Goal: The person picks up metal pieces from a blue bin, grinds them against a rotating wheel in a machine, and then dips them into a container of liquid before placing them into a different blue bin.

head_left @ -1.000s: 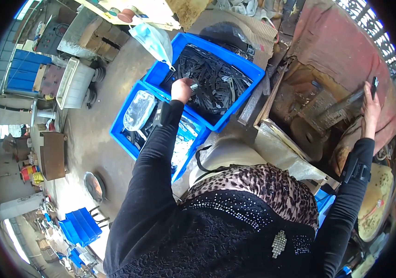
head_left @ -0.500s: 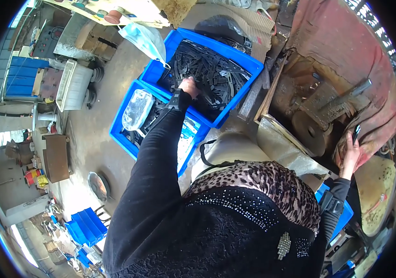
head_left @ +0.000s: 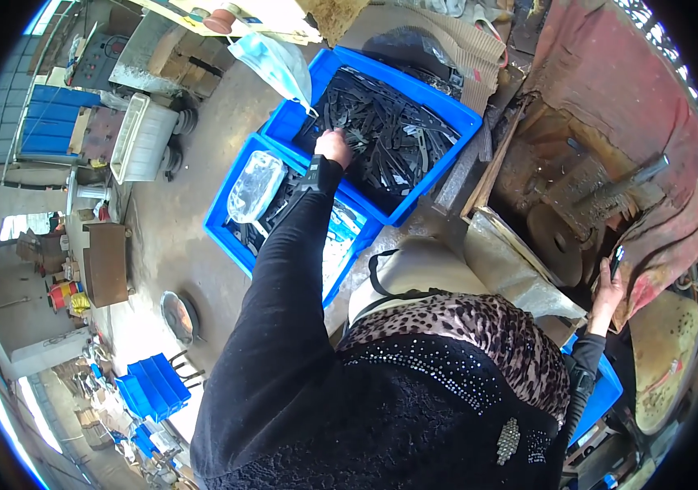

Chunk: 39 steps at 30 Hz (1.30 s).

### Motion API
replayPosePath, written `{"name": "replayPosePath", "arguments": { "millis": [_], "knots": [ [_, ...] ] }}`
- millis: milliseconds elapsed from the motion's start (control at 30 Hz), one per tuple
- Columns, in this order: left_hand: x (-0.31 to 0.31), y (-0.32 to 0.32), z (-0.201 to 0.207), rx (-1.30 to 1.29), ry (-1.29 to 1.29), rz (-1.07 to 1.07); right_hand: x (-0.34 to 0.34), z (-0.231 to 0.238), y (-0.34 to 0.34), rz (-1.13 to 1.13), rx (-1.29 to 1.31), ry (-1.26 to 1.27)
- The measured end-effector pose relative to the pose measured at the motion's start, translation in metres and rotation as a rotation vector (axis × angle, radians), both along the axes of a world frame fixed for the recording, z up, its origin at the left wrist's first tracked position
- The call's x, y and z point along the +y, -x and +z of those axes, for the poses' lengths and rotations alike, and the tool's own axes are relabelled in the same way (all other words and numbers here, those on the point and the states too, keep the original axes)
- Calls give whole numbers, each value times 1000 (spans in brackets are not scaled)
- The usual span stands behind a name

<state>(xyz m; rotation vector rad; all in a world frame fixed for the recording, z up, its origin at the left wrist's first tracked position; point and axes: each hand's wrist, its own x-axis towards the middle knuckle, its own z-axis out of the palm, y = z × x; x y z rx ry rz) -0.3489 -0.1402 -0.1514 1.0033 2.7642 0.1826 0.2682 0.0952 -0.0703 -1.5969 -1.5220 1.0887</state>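
- Black flat pieces (head_left: 383, 155) fill the blue bin (head_left: 286, 122); its walls likely stop spills.
- My left grip (head_left: 333, 148) is just inside its near edge; I can't tell if it holds any.
- My right grip (head_left: 608, 286) pinches a small dark piece (head_left: 616, 260) by one end.

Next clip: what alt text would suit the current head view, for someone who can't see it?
A person's left hand is down at dark, flat parts in a blue bin, while the right hand holds a small dark piece near a grimy disc. A second blue bin alongside holds something clear and plastic-looking.
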Motion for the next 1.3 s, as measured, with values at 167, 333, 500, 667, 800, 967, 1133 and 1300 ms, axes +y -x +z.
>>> {"name": "replayPosePath", "arguments": {
  "millis": [167,333,500,667,800,967,1133,1300],
  "knots": [
    [10,7,-3,-35,174,4,-1,2,1,-40,59,66],
    [13,7,-4,49,206,-11,-2,2,-1,-13,4,25],
    [12,9,3,46,283,-53,2,-6,-7,-3,-6,31],
    [2,17,-2,5,225,-57,4,-10,-13,-32,-18,68],
    [1,39,-13,-166,293,-235,3,-9,-10,-35,33,69],
    [-10,42,5,-767,45,-17,0,-4,-7,-31,-1,63],
    [-21,47,56,-1170,-70,152,0,-4,-6,-13,-29,24],
    [-18,42,62,-1251,-309,254,2,-8,-8,22,-40,7]
  ]
}}
